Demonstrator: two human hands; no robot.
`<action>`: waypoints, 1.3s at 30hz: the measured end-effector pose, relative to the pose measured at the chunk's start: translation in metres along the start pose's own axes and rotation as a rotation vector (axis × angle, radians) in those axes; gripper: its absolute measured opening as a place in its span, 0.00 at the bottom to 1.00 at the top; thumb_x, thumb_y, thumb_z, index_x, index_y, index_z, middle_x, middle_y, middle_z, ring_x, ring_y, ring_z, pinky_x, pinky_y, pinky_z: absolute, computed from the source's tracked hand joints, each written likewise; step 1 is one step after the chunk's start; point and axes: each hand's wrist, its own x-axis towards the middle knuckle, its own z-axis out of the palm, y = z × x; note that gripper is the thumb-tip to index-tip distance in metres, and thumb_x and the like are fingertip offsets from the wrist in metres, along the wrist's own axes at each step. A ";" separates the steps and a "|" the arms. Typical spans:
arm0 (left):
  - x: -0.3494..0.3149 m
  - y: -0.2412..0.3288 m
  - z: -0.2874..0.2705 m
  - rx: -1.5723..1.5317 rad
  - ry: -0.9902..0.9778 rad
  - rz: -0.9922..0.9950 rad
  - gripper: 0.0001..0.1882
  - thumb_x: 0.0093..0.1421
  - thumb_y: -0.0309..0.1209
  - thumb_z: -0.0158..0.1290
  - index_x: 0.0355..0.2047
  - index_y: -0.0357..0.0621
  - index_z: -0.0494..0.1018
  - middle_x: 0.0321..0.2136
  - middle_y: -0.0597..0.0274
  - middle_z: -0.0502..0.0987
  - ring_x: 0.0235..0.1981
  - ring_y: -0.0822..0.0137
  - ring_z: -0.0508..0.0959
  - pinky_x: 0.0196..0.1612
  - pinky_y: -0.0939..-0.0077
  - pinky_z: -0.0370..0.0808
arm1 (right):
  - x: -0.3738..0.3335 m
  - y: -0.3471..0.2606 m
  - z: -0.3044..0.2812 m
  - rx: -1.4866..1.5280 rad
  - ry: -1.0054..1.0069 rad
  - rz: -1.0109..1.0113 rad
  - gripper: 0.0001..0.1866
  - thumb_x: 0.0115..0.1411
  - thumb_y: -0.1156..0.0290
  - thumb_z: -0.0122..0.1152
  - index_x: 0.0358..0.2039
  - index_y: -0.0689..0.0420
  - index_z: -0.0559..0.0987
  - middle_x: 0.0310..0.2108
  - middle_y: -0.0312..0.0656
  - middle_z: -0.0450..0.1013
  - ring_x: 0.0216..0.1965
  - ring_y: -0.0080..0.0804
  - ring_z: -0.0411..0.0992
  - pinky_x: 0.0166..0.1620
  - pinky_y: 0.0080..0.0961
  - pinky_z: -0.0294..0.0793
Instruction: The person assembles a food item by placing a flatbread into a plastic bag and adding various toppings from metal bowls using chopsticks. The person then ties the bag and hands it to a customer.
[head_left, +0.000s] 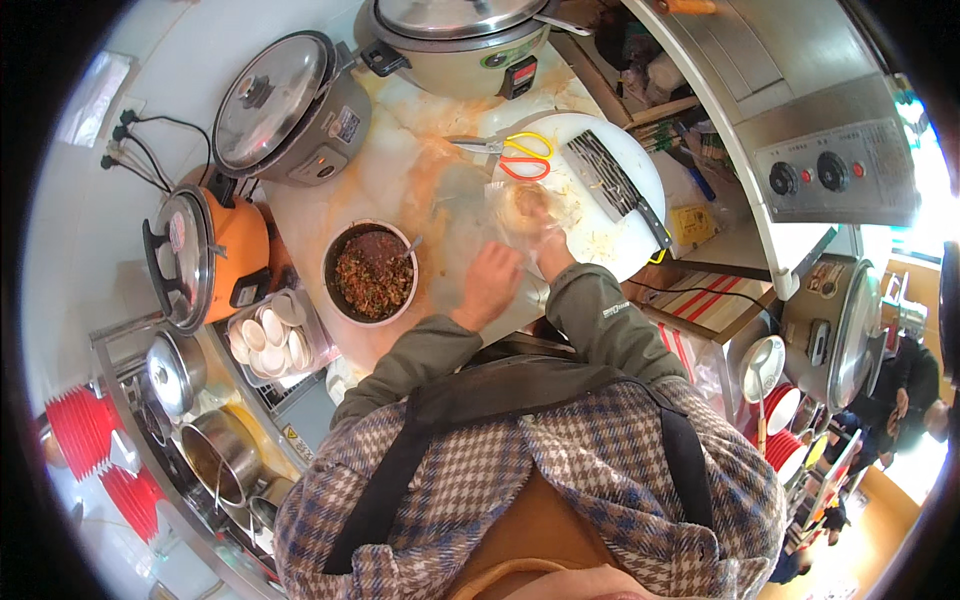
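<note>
Here, one right hand (553,254) on one bag (523,205), one left hand (491,284) near.

Crinkled clear plastic bag (515,222), shiny; round white cutting board (640,165), smooth, matt from here; orange-veined white tabletop (400,170), glossy; broad black-handled knife (605,175), metal-bladed.

My right hand (553,254) is holding a clear bag (562,212) with a bun (524,208) at the board's (637,152) left edge. My left hand (492,284), blurred, is curling just beside, by the table's (405,125) near edge. A knife (608,178) is lying toward the board's right edge; a bowl (372,321) is standing near the table's left edge.
</note>
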 end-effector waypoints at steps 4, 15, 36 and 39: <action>0.016 0.055 -0.021 -0.119 -0.142 0.418 0.11 0.52 0.27 0.56 0.37 0.42 0.72 0.33 0.57 0.73 0.38 0.54 0.74 0.38 0.64 0.73 | -0.038 -0.012 0.013 -0.042 0.029 -0.201 0.27 0.59 0.65 0.69 0.56 0.62 0.74 0.49 0.46 0.76 0.48 0.37 0.76 0.51 0.30 0.76; 0.129 0.159 -0.001 0.145 -0.787 0.796 0.63 0.30 0.21 0.71 0.69 0.52 0.54 0.69 0.50 0.52 0.70 0.44 0.53 0.64 0.51 0.67 | -0.219 -0.065 -0.085 -0.316 0.098 -0.853 0.30 0.56 0.73 0.71 0.58 0.60 0.70 0.50 0.39 0.74 0.50 0.29 0.73 0.53 0.31 0.75; -0.152 0.633 0.271 -1.025 -1.712 0.505 0.65 0.37 0.23 0.73 0.72 0.52 0.45 0.66 0.57 0.59 0.68 0.61 0.60 0.69 0.65 0.58 | -0.720 0.011 -0.413 -0.756 1.387 -1.462 0.28 0.60 0.63 0.68 0.58 0.59 0.72 0.54 0.49 0.69 0.55 0.46 0.70 0.56 0.39 0.71; -0.186 0.682 0.303 -1.065 -1.800 0.533 0.64 0.40 0.25 0.73 0.72 0.51 0.45 0.65 0.58 0.61 0.66 0.62 0.62 0.69 0.65 0.60 | -0.765 0.020 -0.420 -1.139 1.702 -1.425 0.21 0.58 0.65 0.67 0.51 0.57 0.76 0.44 0.45 0.73 0.47 0.46 0.71 0.49 0.38 0.74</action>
